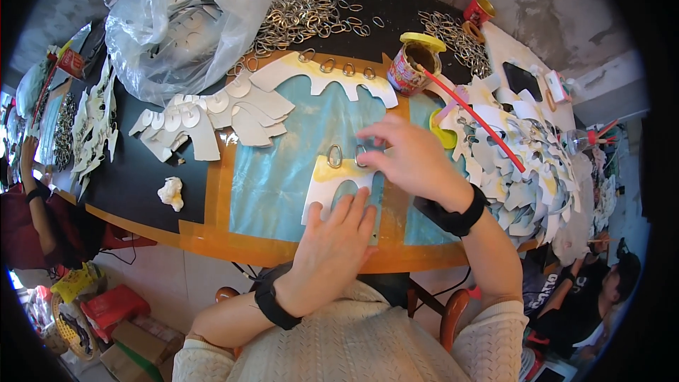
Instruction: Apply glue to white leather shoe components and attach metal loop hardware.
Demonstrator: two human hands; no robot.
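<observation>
A white cut-out piece point(320, 187) with an arched notch and yellowish glue along its top edge lies on a blue sheet point(272, 194). My left hand point(322, 258) rests flat on its lower part, fingers stretched out. One oval metal ring point(334, 156) stands at the glued edge. My right hand point(417, 159) is at the piece's upper right corner, thumb and fingers closed about a second metal ring point(361, 155), partly hidden by them. Farther back, a longer white strip point(283, 74) carries several such rings along its glued edge.
A glue can point(410, 71) with a red stick point(488, 131) stands behind my right hand. Glued white pieces point(523, 191) pile up at right. Loose rings point(304, 14), a plastic bag point(191, 35) and more cut-outs point(205, 117) lie at back left. Other people sit on both sides.
</observation>
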